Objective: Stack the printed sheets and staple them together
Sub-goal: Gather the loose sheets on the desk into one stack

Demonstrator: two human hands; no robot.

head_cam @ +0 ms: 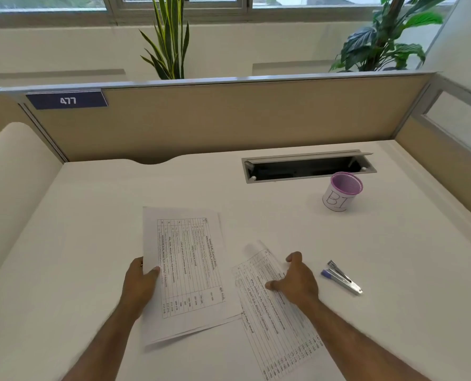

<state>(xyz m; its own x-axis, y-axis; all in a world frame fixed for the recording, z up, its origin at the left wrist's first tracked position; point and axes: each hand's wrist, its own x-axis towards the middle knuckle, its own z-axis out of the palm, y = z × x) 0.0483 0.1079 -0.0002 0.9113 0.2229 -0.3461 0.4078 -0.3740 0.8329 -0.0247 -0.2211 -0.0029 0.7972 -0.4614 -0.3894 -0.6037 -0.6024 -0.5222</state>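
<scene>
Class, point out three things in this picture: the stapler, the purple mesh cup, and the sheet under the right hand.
stapler (pixel 343 279): head view, on its metal body.
purple mesh cup (pixel 338 200): head view, on its white paper label.
sheet under the right hand (pixel 278 325): head view, on its printed table, below the hand.

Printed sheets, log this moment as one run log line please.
step: gathering | left hand: holds sheet stack | right hand: flat on loose sheet | stapler: untouched on desk
</scene>
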